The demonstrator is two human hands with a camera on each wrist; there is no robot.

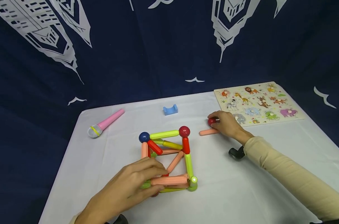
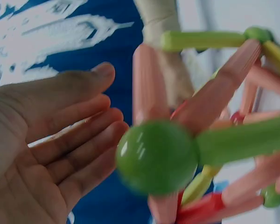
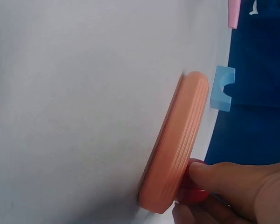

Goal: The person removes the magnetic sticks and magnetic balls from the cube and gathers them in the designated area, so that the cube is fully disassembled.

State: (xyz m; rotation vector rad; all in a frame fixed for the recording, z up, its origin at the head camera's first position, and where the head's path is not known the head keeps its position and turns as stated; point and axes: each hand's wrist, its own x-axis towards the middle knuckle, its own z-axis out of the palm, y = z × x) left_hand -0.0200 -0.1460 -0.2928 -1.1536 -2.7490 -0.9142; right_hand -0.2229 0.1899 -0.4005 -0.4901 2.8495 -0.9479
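A frame of magnetic sticks and balls stands in front of me, with a blue ball (image 1: 144,137) and a red corner ball (image 1: 184,131) on its far side. My left hand (image 1: 126,185) is beside its near left part, close to an orange stick (image 1: 169,180). In the left wrist view the fingers (image 2: 79,158) are loosely extended beside a green ball (image 2: 156,156), with a gap visible between them. On the right, my right hand (image 1: 228,124) pinches a loose red ball (image 1: 211,121) between thumb and fingers. A loose orange stick (image 3: 175,144) lies right beside that ball.
A pink toy microphone (image 1: 106,123) lies at the left. The light blue cradle-shaped block (image 1: 170,109) sits at the back. An animal puzzle board (image 1: 259,102) occupies the back right, just beyond my right hand. Dark cloth (image 1: 147,56) hangs behind the white table (image 1: 228,186).
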